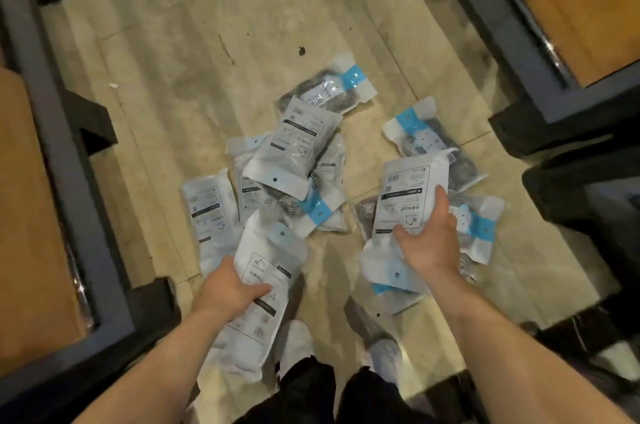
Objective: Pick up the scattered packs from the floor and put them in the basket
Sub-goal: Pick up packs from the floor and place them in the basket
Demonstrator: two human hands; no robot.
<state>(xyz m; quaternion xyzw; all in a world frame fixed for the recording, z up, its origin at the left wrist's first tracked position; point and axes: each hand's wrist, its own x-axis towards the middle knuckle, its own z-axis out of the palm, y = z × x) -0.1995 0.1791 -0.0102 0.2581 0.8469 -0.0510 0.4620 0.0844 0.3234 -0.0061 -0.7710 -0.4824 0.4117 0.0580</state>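
Packs (294, 143) of white, blue-banded plastic look light, soft, slippery; left hand (230, 288) and right hand (433, 243) each grip 1 mid-body.

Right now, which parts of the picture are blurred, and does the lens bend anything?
Head view: the blurred pack in the left hand shows motion smear; the sharper pack in the right hand keeps its print lines distinct; the dark frame at the left edge looks bowed, likely wide-angle distortion.

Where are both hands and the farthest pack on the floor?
left hand (228, 288), head view, back of the hand.
right hand (433, 240), head view, back of the hand.
farthest pack (330, 91), head view, its middle.
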